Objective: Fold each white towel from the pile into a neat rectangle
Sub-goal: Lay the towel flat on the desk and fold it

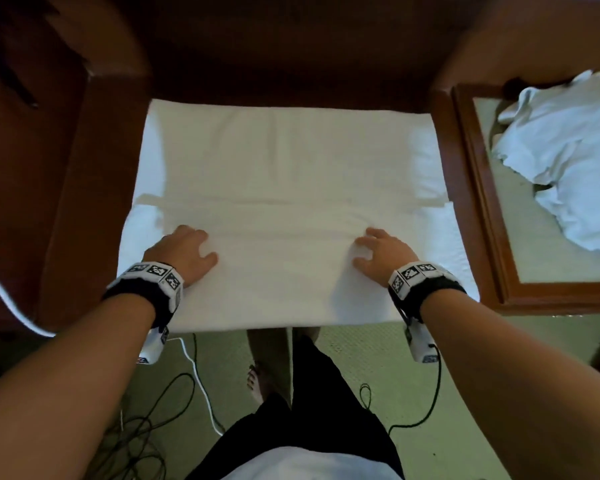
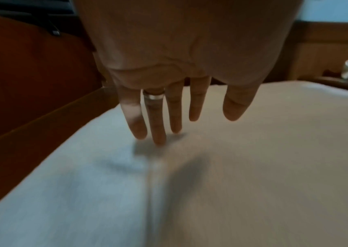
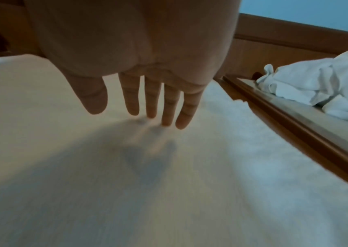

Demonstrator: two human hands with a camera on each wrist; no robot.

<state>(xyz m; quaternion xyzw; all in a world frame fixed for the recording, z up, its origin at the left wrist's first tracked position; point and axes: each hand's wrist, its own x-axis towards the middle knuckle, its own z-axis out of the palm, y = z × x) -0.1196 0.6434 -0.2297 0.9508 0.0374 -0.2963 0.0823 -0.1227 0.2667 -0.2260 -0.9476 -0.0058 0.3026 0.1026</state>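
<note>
- I am pressing my left hand [image 1: 181,252], fingers straight, on the white towel [image 1: 291,188] spread under both palms.
- My right hand [image 1: 383,252] is resting on it likewise, fingers loose and straight.
- The towel pile [image 1: 568,157] is lying beyond my right hand, on the framed side table [image 1: 478,188].

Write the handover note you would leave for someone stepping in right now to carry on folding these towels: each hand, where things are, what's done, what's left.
Left hand: open, fingers spread, resting on the near left part of the spread towel.
Right hand: open, fingertips touching the same towel on the near right.
Towel: lies flat on the wooden seat, near part already folded over, a crease running across just beyond the hands.
Pile of unfolded towels: crumpled on the side table to the right.
Done: first fold laid down, being smoothed.
Left: finish folding this towel into a rectangle, then work through the pile.
</note>
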